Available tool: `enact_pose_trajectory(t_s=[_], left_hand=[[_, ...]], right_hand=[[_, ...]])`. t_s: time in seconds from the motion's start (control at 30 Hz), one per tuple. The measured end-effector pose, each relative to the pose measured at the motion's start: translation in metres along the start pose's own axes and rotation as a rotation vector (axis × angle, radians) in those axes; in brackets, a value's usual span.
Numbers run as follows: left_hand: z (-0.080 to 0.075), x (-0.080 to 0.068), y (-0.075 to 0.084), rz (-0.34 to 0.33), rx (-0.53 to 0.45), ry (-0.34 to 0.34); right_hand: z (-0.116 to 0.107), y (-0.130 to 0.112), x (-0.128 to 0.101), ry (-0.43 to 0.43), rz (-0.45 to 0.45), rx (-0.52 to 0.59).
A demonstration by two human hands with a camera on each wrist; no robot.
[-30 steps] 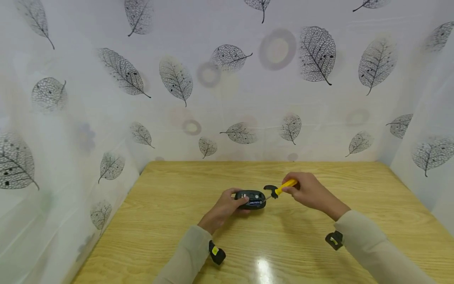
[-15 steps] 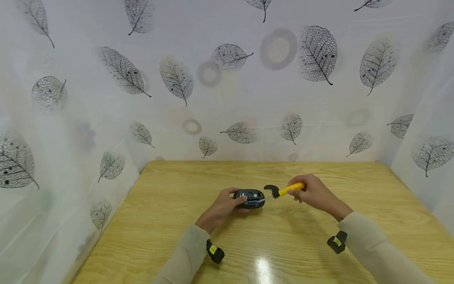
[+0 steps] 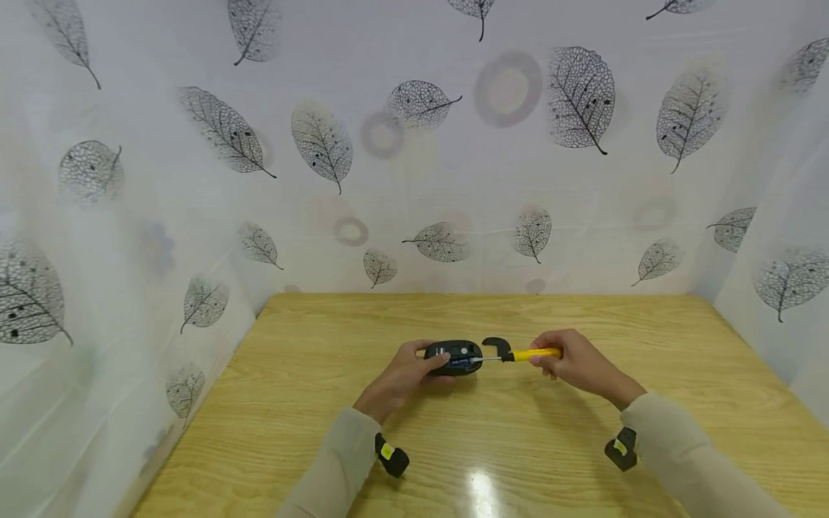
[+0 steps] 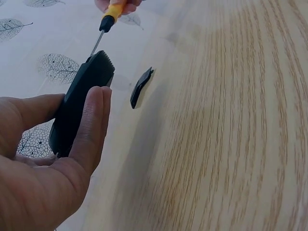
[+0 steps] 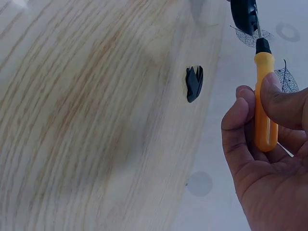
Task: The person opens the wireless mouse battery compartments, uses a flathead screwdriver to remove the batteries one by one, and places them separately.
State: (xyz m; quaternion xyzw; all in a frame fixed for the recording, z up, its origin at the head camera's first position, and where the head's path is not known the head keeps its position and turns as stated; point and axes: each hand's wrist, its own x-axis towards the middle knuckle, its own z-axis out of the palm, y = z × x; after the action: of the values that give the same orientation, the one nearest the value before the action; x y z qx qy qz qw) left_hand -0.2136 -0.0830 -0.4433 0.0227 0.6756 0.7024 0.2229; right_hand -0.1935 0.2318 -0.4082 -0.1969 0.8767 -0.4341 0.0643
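My left hand (image 3: 401, 375) grips a black computer mouse (image 3: 453, 356), belly up, just above the wooden table (image 3: 324, 432). My right hand (image 3: 578, 365) pinches the yellow handle of a small screwdriver (image 3: 532, 354), which lies almost level with its metal tip at the mouse's right end. In the left wrist view the fingers (image 4: 89, 130) wrap the mouse (image 4: 79, 103) and the screwdriver (image 4: 109, 14) comes in from above. The right wrist view has the screwdriver (image 5: 265, 96) between thumb and fingers. A small black curved cover (image 3: 495, 343) lies on the table just behind the shaft.
White sheets printed with grey leaves (image 3: 414, 144) wall the table at the back, left and right. The cover also lies loose on the wood in both wrist views (image 4: 141, 87) (image 5: 194, 83). Black wrist cameras (image 3: 393, 460) (image 3: 620, 450) hang under both sleeves.
The right hand has drawn right and lowered the handle, so the screwdriver went from tilted up to nearly level. The left hand and mouse shifted slightly back.
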Motion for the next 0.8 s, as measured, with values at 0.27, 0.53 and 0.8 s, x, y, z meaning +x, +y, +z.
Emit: enact_pose_trajectory(t_s=[0.27, 0.53, 0.8], left_hand=[[0.001, 0.000, 0.001, 0.006, -0.037, -0.020], [0.000, 0.003, -0.001, 0.013, -0.066, -0.036], [0.001, 0.003, -0.001, 0.003, -0.104, -0.057]], right_hand=[[0.003, 0.004, -0.001, 0.014, 0.018, -0.042], [0.005, 0.010, -0.002, 0.003, 0.005, -0.023], [0.008, 0.021, -0.002, 0.000, -0.006, 0.015]])
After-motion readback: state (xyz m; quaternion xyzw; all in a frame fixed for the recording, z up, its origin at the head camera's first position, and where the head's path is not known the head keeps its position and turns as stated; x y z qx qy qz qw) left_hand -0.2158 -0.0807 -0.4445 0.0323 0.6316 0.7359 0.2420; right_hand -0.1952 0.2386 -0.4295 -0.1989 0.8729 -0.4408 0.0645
